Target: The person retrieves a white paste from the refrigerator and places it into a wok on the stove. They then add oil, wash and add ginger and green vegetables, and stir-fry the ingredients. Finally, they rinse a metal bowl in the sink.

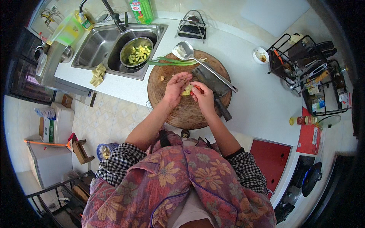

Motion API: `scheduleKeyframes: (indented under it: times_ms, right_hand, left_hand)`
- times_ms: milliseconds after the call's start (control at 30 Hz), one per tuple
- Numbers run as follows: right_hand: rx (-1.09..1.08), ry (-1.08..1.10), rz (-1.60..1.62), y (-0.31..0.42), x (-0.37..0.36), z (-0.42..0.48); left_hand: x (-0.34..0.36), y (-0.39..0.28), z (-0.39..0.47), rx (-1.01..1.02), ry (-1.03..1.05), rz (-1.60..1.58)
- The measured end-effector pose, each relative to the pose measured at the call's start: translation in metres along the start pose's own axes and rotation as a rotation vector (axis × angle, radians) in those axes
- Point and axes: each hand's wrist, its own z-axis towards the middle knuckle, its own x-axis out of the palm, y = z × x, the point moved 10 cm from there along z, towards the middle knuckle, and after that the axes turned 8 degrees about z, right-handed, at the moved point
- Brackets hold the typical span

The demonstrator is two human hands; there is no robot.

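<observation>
Both hands work close together over a round wooden chopping board. My left hand (174,87) is cupped on its side, palm inward; whether it holds anything is hard to see. Opposite it, my right hand (204,98) has its thumb and fingers closed around a small red piece (197,89), mostly covered by the fingers. Pale yellow slices (186,91) lie between the two hands, touching the right fingertips. A cleaver (212,78) rests flat on the wooden chopping board (182,116), its dark handle past the right hand. Green onions (171,61) and a small tan chunk (162,78) lie farther back.
A metal spatula (218,75) with white paste on its blade crosses the board and cleaver. At left, a steel bowl (122,57) of chopped green-yellow vegetable stands in the double sink (95,48). A small white bowl (260,55) and a black rack (308,82) stand right.
</observation>
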Motion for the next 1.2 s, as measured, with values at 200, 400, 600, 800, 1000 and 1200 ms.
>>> scheduleKeyframes:
  times_ms: [200,400,600,800,1000,1200]
  right_hand:
    - [0.052,-0.08,0.017,-0.006,-0.014,-0.009]
    - [0.024,-0.066,0.047,-0.009,-0.018,-0.013]
    - [0.151,-0.017,0.303,-0.017,-0.01,-0.016]
    - [0.429,0.049,0.685,-0.023,0.015,-0.024]
    - [0.297,0.162,0.057,-0.009,0.049,-0.016]
    - [-0.145,0.28,-0.302,-0.001,0.1,0.003]
  left_hand:
    - [0.012,-0.006,0.006,0.025,0.238,0.455]
    - [0.004,-0.008,0.008,0.069,0.266,0.528]
    - [-0.001,-0.017,0.008,-0.023,0.197,-0.284]
    - [0.015,-0.019,-0.001,-0.087,0.26,-0.554]
    - [0.007,-0.025,-0.009,0.042,0.132,-0.415]
    - [-0.024,-0.045,-0.025,0.107,-0.022,-0.207]
